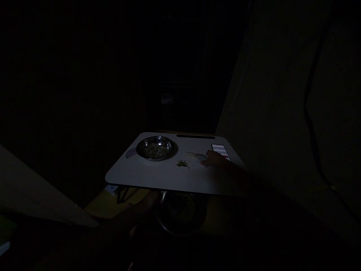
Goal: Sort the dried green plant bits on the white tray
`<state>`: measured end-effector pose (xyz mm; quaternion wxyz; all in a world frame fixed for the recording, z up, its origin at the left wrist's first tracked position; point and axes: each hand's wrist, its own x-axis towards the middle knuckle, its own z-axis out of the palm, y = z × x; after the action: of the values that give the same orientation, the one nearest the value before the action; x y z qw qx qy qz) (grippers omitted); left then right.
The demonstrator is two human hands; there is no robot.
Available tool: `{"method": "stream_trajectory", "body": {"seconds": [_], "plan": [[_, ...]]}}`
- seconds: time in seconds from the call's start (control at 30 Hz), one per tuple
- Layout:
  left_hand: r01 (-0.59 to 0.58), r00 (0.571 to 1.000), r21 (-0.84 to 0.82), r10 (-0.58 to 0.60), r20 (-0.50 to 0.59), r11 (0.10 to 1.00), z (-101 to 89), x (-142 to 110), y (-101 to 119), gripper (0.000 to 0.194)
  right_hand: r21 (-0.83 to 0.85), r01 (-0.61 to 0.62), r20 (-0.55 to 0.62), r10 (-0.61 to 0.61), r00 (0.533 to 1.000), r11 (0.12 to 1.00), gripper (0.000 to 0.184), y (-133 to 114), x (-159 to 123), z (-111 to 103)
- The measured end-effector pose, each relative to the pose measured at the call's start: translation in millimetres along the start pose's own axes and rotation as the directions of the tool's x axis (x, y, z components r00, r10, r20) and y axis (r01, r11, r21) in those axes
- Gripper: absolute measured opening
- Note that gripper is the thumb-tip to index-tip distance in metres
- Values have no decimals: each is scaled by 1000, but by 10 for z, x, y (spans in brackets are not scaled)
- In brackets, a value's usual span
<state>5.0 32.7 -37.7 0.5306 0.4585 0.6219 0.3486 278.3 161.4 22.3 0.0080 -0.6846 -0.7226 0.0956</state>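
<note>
My right hand [213, 158] is over the white table, its fingers closed on a thin, pale grey patterned piece [200, 157]; the dark hides its exact kind. A small pile of green bits [182, 164] lies just left of that piece. Further left stands a shiny steel bowl [168, 155] with pale and green bits inside. Below the table's near edge is a second metal bowl [169, 229], with dim greenish contents. My left hand [151, 197] is at this lower bowl's left rim, in deep shadow; its fingers cannot be made out.
The white folding table [158, 178] has a dark slot [195, 136] along its far edge and a black leg [122, 194]. A phone [220, 149] with a lit screen lies just beyond my right hand. A wall with a dark cable [309, 116] rises at right.
</note>
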Motion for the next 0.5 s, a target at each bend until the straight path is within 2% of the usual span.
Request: {"method": "stream_trajectory", "body": {"seconds": [0.07, 0.1, 0.13, 0.27, 0.37, 0.5], "plan": [[57, 998, 15, -56, -38, 998, 5, 17, -17, 18, 63, -28, 40, 25, 999, 998, 52, -25, 4, -40], [88, 996, 20, -88, -4, 996, 10, 12, -13, 20, 93, -46, 66, 40, 997, 995, 51, -40, -3, -66], [93, 995, 3, -93, 29, 996, 14, -2, -1, 21, 118, -67, 93, 56, 994, 991, 50, -56, -14, -94], [51, 999, 6, -51, 6, 999, 9, -92, 82, 19, 183, -108, 142, 83, 986, 977, 58, -85, -32, -170], [33, 999, 30, -33, 6, 999, -10, -117, 98, 20, 240, -55, 106, 30, 994, 969, 66, -56, 41, -150], [18, 999, -6, -19, -35, 1000, -26, -104, 61, 25, 307, 90, 40, -107, 993, 948, 61, -27, 171, -72]]}}
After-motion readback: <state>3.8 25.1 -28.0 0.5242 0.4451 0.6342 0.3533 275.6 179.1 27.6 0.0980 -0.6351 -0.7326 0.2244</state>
